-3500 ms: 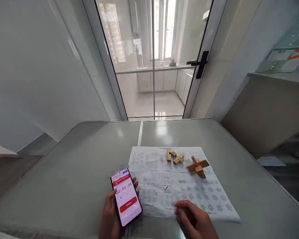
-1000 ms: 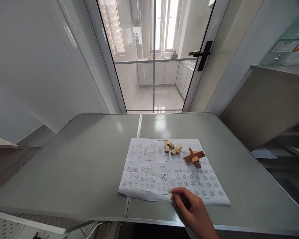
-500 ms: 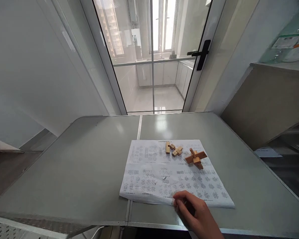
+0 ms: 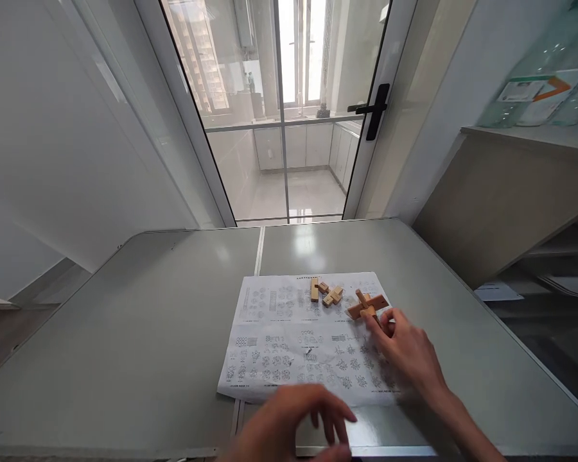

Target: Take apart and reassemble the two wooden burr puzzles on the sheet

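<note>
A partly joined wooden burr puzzle (image 4: pixel 376 303), its bars crossing one another, sits at the right of the printed paper. My right hand (image 4: pixel 407 343) reaches it from the front right, with thumb and fingertips closed around its near end, which they partly hide. Low in the middle, my left hand (image 4: pixel 306 417) hovers over the table's near edge and the sheet's front. Its fingers are bent but apart, and nothing shows in them. Several loose wooden pieces (image 4: pixel 315 290) lie to the left of the puzzle.
The creased paper sheet (image 4: pixel 264 327) with rows of small diagrams lies across a seam of the grey-green folding table (image 4: pixel 164 333). Beyond the table stands a glass door with a black handle (image 4: pixel 376 112). Plastic bottles (image 4: pixel 534 96) rest on a shelf at the right.
My right hand has moved from the paper's front edge up to the wooden puzzle. My left hand has come into view at the bottom. The view has shifted slightly.
</note>
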### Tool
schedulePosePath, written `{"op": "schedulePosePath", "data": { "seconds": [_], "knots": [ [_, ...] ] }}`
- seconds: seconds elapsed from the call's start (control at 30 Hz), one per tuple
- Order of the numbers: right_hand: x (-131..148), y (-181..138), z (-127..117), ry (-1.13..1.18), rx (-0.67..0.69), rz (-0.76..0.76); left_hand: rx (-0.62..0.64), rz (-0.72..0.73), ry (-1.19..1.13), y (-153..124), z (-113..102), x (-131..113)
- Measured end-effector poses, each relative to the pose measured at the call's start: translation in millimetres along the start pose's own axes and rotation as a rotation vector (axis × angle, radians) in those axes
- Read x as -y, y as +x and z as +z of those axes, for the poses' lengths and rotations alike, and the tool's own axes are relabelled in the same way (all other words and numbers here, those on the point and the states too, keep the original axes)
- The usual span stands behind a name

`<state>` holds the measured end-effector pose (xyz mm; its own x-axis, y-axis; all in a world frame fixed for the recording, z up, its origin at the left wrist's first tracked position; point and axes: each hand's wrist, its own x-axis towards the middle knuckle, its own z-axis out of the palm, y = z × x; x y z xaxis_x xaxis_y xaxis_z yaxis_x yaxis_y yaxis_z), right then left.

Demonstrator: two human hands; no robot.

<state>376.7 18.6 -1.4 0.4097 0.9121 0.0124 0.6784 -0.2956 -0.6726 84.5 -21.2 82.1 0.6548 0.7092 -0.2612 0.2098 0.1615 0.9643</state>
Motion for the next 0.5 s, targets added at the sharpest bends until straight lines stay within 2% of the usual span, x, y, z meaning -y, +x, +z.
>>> {"op": "schedulePosePath", "data": {
  "seconds": [0.07, 0.13, 0.2, 0.27, 0.4, 0.5],
  "knots": [
    [3, 5, 3, -0.022, 0.036, -0.007, -0.072, 0.117, 0.241, 37, -6, -12],
    [5, 9, 6, -0.015, 0.058, -0.012, -0.199, 0.216, 0.362, 70, -13, -16],
    [6, 11, 7, 0.017, 0.079, 0.005, -0.39, 0.254, 0.47, 100, -22, -9],
    [5, 13, 9, 0.079, 0.113, 0.031, -0.5, 0.262, 0.582, 124, -30, 5],
    [4, 14, 11, 0.22, 0.145, 0.053, -0.552, 0.198, 0.7, 154, -40, 36],
    [2, 11, 15, 0.314, 0.157, 0.055, -0.583, 0.232, 0.77, 167, -39, 51]
  ]
}}
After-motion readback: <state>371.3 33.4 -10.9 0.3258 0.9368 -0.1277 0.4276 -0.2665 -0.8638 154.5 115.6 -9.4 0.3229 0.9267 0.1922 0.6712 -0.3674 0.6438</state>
